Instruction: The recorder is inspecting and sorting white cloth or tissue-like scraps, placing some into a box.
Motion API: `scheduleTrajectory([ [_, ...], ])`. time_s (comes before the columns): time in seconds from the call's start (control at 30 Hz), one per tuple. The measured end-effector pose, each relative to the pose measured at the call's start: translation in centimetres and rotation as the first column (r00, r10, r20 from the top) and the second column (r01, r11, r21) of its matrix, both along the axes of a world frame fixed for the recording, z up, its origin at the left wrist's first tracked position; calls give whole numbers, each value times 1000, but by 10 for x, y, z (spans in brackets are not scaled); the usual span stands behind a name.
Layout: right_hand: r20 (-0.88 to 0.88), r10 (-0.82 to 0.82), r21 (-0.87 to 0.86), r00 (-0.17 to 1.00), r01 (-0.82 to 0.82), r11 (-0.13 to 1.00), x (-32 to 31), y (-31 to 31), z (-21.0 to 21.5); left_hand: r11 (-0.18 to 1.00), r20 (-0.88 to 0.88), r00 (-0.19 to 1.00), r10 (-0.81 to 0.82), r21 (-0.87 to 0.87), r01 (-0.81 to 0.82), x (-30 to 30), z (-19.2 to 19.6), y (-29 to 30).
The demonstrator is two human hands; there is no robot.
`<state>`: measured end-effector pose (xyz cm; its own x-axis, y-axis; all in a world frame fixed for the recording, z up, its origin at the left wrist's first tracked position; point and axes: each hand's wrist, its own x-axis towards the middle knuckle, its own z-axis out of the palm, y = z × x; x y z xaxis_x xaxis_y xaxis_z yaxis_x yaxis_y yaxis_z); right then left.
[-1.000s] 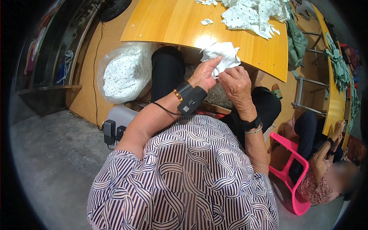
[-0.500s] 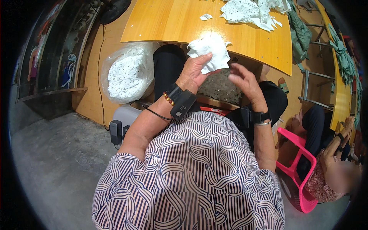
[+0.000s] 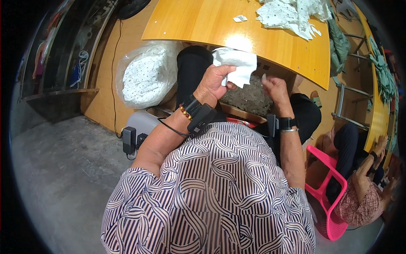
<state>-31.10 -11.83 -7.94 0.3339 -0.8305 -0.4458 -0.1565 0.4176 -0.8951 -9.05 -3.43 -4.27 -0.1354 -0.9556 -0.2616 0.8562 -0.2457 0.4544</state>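
Observation:
My left hand point(image 3: 215, 81) grips a crumpled white piece of fabric point(image 3: 241, 67), thumb on top and fingers beneath. The piece hangs over my lap, just before the table's near edge, its lower border uneven. To its right, apart from the cloth, my right hand point(image 3: 278, 89) is raised with fingers curled together. Something small and pale shows at its fingertips, too small to name. Below both hands lies a dark grey, speckled mass point(image 3: 249, 96) in a drawer-like space under the table.
On the yellow wooden table point(image 3: 198, 23) lie white, dark-dotted sheets point(image 3: 281, 17) and a small scrap point(image 3: 240, 18). A clear bag point(image 3: 146, 76) of dotted white material stands left of my legs. At right are a pink chair point(image 3: 325, 199), a metal frame point(image 3: 349, 106) and another person point(image 3: 359, 199).
The white fabric has been turned and now hangs flatter from my left hand. My right hand's fingers, spread before, have curled together. The view has shifted slightly.

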Motion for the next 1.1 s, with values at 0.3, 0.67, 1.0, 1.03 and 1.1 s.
scheduleTrajectory([
  [0.3,273,260,-143,926,-229,963,27,9,69,988,261,953,-154,21,154,-15,32,12],
  [0.67,-147,153,-300,977,-191,935,2,-18,6,974,428,875,-225,92,206,-13,36,23],
  [1.0,-516,81,-747,853,-494,445,32,-11,100,562,393,659,641,344,-752,163,-23,83],
  [1.03,-539,-30,-789,842,-491,369,39,-22,108,533,376,627,683,330,-779,172,-39,92],
  [1.1,-560,-143,-816,816,-512,268,51,-50,114,427,271,584,765,466,-775,193,-80,116],
])
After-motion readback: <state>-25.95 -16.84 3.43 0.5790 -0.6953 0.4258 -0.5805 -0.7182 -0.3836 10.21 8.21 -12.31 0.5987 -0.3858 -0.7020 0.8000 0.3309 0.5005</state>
